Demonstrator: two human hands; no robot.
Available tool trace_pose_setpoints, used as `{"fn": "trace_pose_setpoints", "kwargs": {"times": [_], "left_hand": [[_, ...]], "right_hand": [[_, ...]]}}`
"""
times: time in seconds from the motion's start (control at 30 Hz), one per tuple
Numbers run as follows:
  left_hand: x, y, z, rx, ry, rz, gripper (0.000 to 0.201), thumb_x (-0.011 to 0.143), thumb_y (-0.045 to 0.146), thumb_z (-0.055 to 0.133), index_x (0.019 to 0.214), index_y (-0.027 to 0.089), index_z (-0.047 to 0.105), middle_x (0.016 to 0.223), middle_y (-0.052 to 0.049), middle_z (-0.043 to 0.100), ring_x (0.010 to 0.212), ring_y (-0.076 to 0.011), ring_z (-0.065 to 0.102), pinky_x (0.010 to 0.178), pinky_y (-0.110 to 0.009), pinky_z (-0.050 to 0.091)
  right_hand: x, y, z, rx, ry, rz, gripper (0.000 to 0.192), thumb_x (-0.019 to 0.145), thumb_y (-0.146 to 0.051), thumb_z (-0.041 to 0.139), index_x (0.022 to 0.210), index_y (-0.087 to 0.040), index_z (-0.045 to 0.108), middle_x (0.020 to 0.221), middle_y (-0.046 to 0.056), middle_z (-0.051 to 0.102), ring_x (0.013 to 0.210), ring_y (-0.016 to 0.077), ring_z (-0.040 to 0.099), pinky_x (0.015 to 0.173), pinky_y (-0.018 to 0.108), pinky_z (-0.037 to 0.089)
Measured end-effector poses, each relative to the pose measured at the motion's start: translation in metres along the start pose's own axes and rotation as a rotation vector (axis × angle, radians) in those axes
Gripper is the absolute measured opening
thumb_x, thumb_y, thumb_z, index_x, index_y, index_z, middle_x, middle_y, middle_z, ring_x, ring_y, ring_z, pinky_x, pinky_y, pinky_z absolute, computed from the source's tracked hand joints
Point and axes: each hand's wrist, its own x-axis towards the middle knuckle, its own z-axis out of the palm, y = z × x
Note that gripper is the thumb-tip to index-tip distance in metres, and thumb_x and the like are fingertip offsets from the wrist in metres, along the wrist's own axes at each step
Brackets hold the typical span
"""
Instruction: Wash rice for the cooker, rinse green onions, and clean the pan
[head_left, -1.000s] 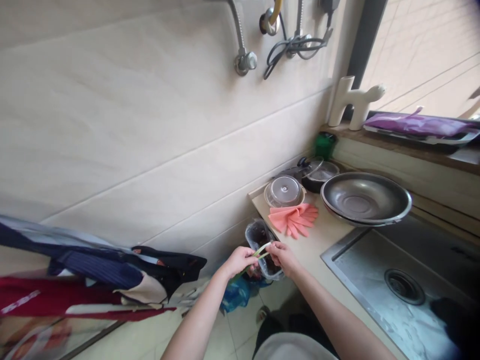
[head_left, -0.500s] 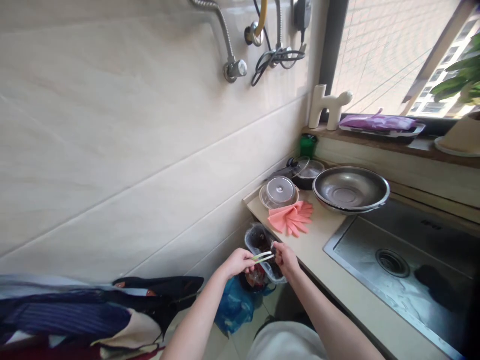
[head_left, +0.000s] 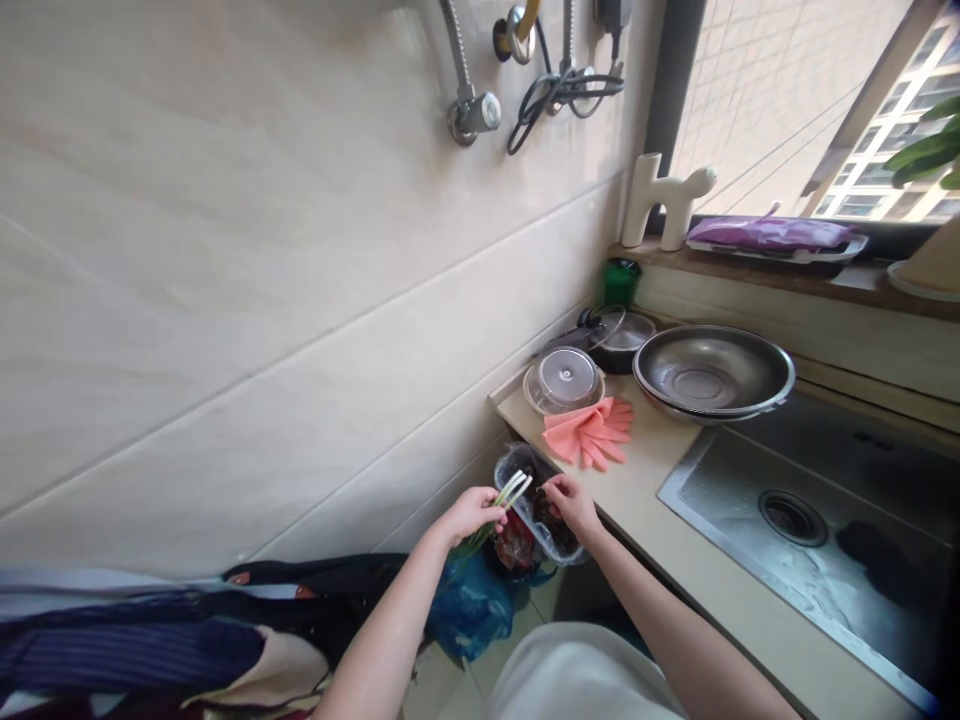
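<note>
The left hand (head_left: 472, 514) pinches slim green stalks with white ends (head_left: 511, 486) over the left edge of an oblong bin lined with clear plastic (head_left: 510, 462); a light, steady grip close behind the white part should avoid bruising them. To the right, the right hand (head_left: 573, 504) has thumb and fingers pressed together, any scrap between them impossible to tell; it works best kept above the bin. From left to right, the stalks run from dark green leaves to pale, smooth-looking, slightly bowed tips.

From above, the open bin (head_left: 568, 550) is reachable, the counter edge (head_left: 667, 565) blocking its right.
</note>
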Motion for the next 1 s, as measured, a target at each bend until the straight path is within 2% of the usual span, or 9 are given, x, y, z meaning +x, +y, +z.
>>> {"fn": "trace_pose_setpoints", "kwargs": {"times": [0.1,0.2,0.4,0.5,0.67,0.77,0.93,1.0], "left_hand": [[-0.001,0.005,-0.008,-0.112,0.028,0.0,0.038,0.059,0.038,0.077,0.083,0.014,0.06,0.073,-0.002,0.068,0.064,-0.0132,0.064,0.064,-0.027,0.048],[-0.001,0.011,-0.011,-0.18,0.039,-0.001,0.045,0.055,0.038,0.081,0.086,0.013,0.06,0.077,-0.004,0.069,0.066,-0.014,0.066,0.066,-0.028,0.05],[0.007,0.012,0.002,-0.205,0.074,0.024,0.042,0.055,0.032,0.082,0.084,0.012,0.06,0.071,-0.003,0.069,0.06,-0.0128,0.065,0.064,-0.026,0.05],[0.01,0.014,0.011,-0.19,0.05,0.044,0.037,0.056,0.029,0.081,0.081,0.012,0.06,0.068,-0.002,0.069,0.059,-0.0127,0.064,0.063,-0.026,0.049],[0.01,0.016,0.015,-0.171,0.014,0.025,0.034,0.057,0.029,0.079,0.079,0.012,0.061,0.066,-0.003,0.068,0.057,-0.0134,0.064,0.06,-0.025,0.048],[0.01,0.015,0.013,-0.173,0.002,-0.002,0.034,0.058,0.031,0.078,0.081,0.012,0.061,0.068,-0.003,0.068,0.057,-0.013,0.064,0.059,-0.025,0.047],[0.01,0.013,0.011,-0.158,0.001,-0.011,0.036,0.056,0.031,0.078,0.081,0.013,0.06,0.068,-0.002,0.068,0.057,-0.0126,0.063,0.06,-0.026,0.047],[0.01,0.013,0.01,-0.144,0.01,-0.008,0.036,0.055,0.031,0.079,0.08,0.013,0.06,0.068,-0.002,0.068,0.057,-0.0128,0.063,0.06,-0.026,0.047]], "right_hand": [[0.005,0.014,-0.005,-0.174,0.012,-0.008,0.01,0.063,-0.027,0.059,0.069,-0.019,0.057,0.054,-0.006,0.051,0.047,0.0102,0.047,0.048,0.023,0.036],[0.005,0.018,-0.002,-0.194,0.006,-0.008,0.007,0.061,-0.022,0.058,0.066,-0.018,0.06,0.054,-0.004,0.054,0.052,0.0109,0.049,0.051,0.023,0.038],[-0.005,-0.014,0.024,-0.01,-0.166,-0.037,0.023,0.067,-0.035,0.064,0.08,-0.016,0.065,0.059,-0.002,0.06,0.054,0.0119,0.051,0.054,0.025,0.041],[-0.008,-0.028,0.031,0.051,-0.214,-0.02,0.026,0.065,-0.039,0.069,0.076,-0.016,0.064,0.057,-0.002,0.059,0.052,0.0104,0.049,0.052,0.024,0.038],[-0.011,-0.03,0.029,0.086,-0.22,0.077,0.034,0.064,-0.049,0.069,0.067,-0.017,0.058,0.052,-0.002,0.058,0.048,0.0103,0.049,0.049,0.024,0.036],[-0.012,-0.029,0.028,0.116,-0.227,0.071,0.036,0.065,-0.052,0.069,0.066,-0.017,0.057,0.051,-0.002,0.057,0.048,0.0104,0.049,0.049,0.024,0.036],[-0.009,-0.031,0.027,0.239,-0.135,0.089,0.033,0.062,-0.046,0.073,0.065,-0.018,0.055,0.05,-0.005,0.053,0.045,0.0076,0.044,0.048,0.022,0.035],[-0.004,-0.031,0.023,0.305,-0.083,0.116,0.034,0.059,-0.045,0.074,0.065,-0.018,0.055,0.053,-0.004,0.053,0.047,0.0078,0.046,0.047,0.022,0.035]]}}
